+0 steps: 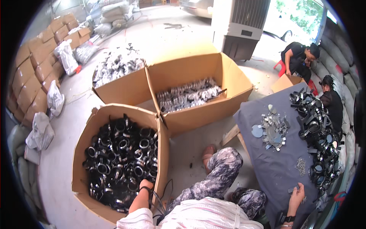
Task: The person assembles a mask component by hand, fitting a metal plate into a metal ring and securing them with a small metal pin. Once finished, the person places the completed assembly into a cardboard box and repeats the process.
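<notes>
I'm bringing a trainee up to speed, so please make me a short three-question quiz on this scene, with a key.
1. Which hand is at the cardboard box of black ringed pieces?
2. True or false: the right hand is over the cloth.
3. What colour is that cloth? a) red b) yellow c) grey

Key:
1. The left hand.
2. True.
3. c
</notes>
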### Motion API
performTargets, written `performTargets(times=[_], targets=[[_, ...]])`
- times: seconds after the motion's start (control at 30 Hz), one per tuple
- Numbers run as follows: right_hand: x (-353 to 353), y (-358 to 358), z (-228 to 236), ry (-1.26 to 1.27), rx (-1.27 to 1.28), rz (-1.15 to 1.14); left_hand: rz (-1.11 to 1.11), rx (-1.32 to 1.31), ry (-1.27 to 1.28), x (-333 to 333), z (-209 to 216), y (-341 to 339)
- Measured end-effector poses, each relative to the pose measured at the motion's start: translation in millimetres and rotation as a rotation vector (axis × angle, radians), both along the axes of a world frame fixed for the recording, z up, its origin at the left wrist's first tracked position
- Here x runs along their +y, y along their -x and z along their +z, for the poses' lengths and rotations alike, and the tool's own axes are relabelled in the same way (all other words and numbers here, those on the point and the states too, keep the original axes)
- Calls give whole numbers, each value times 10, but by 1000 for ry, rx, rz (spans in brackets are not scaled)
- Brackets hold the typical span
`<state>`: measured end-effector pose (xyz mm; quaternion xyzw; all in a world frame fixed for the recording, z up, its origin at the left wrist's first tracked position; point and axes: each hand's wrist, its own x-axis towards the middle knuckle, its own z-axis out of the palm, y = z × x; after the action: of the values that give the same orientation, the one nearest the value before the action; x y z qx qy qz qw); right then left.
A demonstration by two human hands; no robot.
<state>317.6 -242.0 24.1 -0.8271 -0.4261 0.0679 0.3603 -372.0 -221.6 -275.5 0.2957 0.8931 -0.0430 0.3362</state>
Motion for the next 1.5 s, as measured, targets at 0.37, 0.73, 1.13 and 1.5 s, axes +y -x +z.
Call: performTargets(times=[0.37, 0.73, 1.13, 1.5], targets=[[132, 94, 73, 129, -366, 10, 670, -824, 55, -35, 196, 646], [238, 653, 519, -88, -333, 143, -183, -226, -1001, 1150, 2296, 21], [753, 1444, 727, 33, 1038, 686, -1502, -583, -1527, 1976, 3714, -3413], [425, 1027, 527, -324, 952, 383, -931, -1370, -882, 1642, 3344, -4475]])
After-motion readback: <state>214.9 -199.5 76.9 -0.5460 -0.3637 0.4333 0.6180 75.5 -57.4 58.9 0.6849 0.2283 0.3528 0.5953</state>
